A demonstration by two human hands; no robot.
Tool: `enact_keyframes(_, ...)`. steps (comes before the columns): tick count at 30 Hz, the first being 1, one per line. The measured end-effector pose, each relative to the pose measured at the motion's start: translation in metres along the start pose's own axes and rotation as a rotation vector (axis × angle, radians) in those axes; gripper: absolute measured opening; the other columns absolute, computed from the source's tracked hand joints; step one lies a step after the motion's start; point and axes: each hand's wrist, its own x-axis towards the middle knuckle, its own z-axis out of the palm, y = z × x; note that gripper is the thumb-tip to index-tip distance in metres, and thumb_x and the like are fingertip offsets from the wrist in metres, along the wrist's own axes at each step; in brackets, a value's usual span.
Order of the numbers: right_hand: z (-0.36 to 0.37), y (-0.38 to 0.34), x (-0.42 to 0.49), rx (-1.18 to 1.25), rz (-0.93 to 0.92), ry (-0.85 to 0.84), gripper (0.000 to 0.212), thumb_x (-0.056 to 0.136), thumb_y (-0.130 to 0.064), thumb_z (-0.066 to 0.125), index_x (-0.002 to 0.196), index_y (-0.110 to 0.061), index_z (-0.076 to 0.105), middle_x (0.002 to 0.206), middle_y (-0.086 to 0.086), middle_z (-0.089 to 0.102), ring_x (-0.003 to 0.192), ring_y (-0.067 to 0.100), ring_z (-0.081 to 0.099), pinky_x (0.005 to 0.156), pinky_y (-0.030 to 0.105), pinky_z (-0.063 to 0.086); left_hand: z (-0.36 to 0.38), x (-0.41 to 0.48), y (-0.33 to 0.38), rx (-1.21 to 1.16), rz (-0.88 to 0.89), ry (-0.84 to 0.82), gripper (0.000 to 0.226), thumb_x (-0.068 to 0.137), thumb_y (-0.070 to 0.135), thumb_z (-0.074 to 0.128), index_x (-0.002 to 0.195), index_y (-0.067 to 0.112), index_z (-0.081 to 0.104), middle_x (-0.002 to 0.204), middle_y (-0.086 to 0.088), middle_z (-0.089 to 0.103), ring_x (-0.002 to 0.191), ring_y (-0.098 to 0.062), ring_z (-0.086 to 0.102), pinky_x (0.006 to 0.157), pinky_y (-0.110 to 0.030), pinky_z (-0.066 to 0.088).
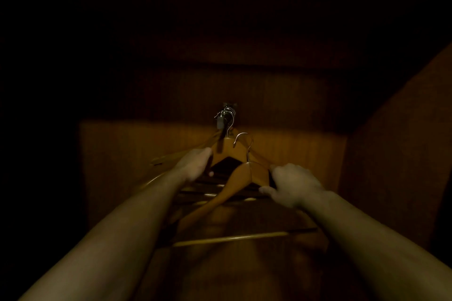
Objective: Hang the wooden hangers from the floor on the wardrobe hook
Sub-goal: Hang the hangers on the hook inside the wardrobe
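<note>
below and left of the wardrobe hook (226,115), the left forearm (110,227) is seen uncovered along all of its visible length, and the left hand (195,162) is likewise left bare; a thumbnail (210,173) is made out at its lower edge. below and right of the hook, the right forearm (367,234) and right hand (293,184) are shown bare as well, the knuckles (289,168) blurred by dim light.

Two hands: a left hand (194,164) and a right hand (293,184). One wardrobe hook (226,110) on the far wall. One loose hanger (244,175), off the hook and nearest. Hung hangers (226,148) behind it — at least two wooden bodies show, and their bunched wire loops (231,112) number several — the dark hides the exact count.
</note>
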Motion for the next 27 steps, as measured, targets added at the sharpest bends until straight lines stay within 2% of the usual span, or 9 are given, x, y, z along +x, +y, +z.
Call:
enact_keyframes(4, -0.012, 0.008, -0.003, 0.01, 0.044, 0.028, 0.032, 0.091, -0.058, 0.057, 0.1, -0.027, 0.054, 0.08, -0.005, 0.059, 0.071, 0.012, 0.059, 0.07, 0.034, 0.056, -0.003, 0.002, 0.007, 0.073, -0.134, 0.143, 0.039, 0.1, 0.046, 0.037, 0.079, 0.02, 0.057, 0.068, 0.001, 0.05, 0.058, -0.014, 0.043, 0.054, -0.028, 0.034)
enact_keyframes(7, -0.022, 0.007, -0.005, 0.0, 0.057, 0.053, 0.033, 0.09, -0.06, 0.057, 0.094, -0.028, 0.054, 0.081, -0.005, 0.06, 0.072, 0.012, 0.059, 0.065, 0.031, 0.053, -0.005, -0.003, 0.01, 0.157, -0.196, 0.262, 0.036, 0.097, 0.048, 0.046, 0.088, 0.017, 0.063, 0.071, 0.0, 0.057, 0.057, -0.014, 0.049, 0.05, -0.026, 0.037)
enact_keyframes(10, -0.033, 0.0, -0.004, 0.002, 0.061, 0.076, 0.032, 0.09, -0.06, 0.057, 0.09, -0.029, 0.052, 0.082, -0.004, 0.059, 0.072, 0.013, 0.058, 0.063, 0.032, 0.051, -0.013, -0.011, 0.011, 0.238, -0.167, 0.322, 0.024, 0.095, 0.044, 0.053, 0.093, 0.021, 0.062, 0.081, -0.001, 0.067, 0.065, -0.017, 0.062, 0.056, -0.032, 0.05)
enact_keyframes(13, -0.044, -0.009, 0.0, 0.005, 0.049, 0.101, 0.032, 0.09, -0.059, 0.058, 0.084, -0.029, 0.049, 0.081, -0.004, 0.059, 0.071, 0.014, 0.058, 0.067, 0.034, 0.053, -0.025, -0.017, 0.017, 0.278, -0.048, 0.393, 0.019, 0.096, 0.041, 0.053, 0.099, 0.024, 0.061, 0.086, -0.001, 0.069, 0.075, -0.017, 0.067, 0.068, -0.037, 0.059)
enact_keyframes(16, -0.054, -0.017, 0.006, 0.008, 0.025, 0.132, 0.032, 0.09, -0.059, 0.058, 0.089, -0.027, 0.053, 0.081, -0.004, 0.06, 0.072, 0.014, 0.059, 0.069, 0.035, 0.054, -0.035, -0.023, 0.024, 0.249, 0.123, 0.305, 0.023, 0.096, 0.038, 0.055, 0.115, 0.027, 0.061, 0.103, 0.005, 0.065, 0.085, -0.007, 0.061, 0.069, -0.026, 0.052)
enact_keyframes(19, -0.06, -0.024, 0.015, 0.03, 0.023, 0.148, 0.033, 0.091, -0.059, 0.057, 0.093, -0.027, 0.051, 0.082, -0.004, 0.059, 0.073, 0.014, 0.059, 0.07, 0.034, 0.054, -0.034, -0.03, 0.026, 0.225, 0.212, 0.141, 0.038, 0.091, 0.037, 0.063, 0.127, 0.031, 0.055, 0.105, 0.014, 0.058, 0.093, -0.002, 0.057, 0.069, -0.019, 0.044)
enact_keyframes(22, -0.06, -0.03, 0.022, 0.062, 0.031, 0.145, 0.031, 0.091, -0.058, 0.058, 0.092, -0.028, 0.048, 0.083, -0.004, 0.058, 0.073, 0.013, 0.058, 0.066, 0.032, 0.052, -0.028, -0.032, 0.022, 0.376, 0.229, 0.149, 0.053, 0.085, 0.038, 0.071, 0.133, 0.032, 0.049, 0.111, 0.015, 0.055, 0.1, -0.008, 0.057, 0.079, -0.025, 0.049)
enact_keyframes(24, -0.059, -0.032, 0.027, 0.074, 0.033, 0.151, 0.03, 0.091, -0.057, 0.058, 0.087, -0.03, 0.046, 0.082, -0.004, 0.059, 0.071, 0.013, 0.058, 0.064, 0.031, 0.049, -0.027, -0.031, 0.021, 0.451, 0.243, 0.194, 0.05, 0.086, 0.037, 0.07, 0.131, 0.032, 0.05, 0.116, 0.011, 0.059, 0.1, -0.009, 0.058, 0.085, -0.032, 0.052)
enact_keyframes(27, -0.058, -0.034, 0.032, 0.083, 0.03, 0.162, 0.032, 0.091, -0.058, 0.058, 0.081, -0.031, 0.043, 0.081, -0.005, 0.058, 0.07, 0.013, 0.057, 0.062, 0.031, 0.048, -0.025, -0.027, 0.018, 0.528, 0.272, 0.238, 0.042, 0.088, 0.037, 0.067, 0.127, 0.031, 0.053, 0.112, 0.008, 0.064, 0.096, -0.011, 0.06, 0.085, -0.036, 0.054)
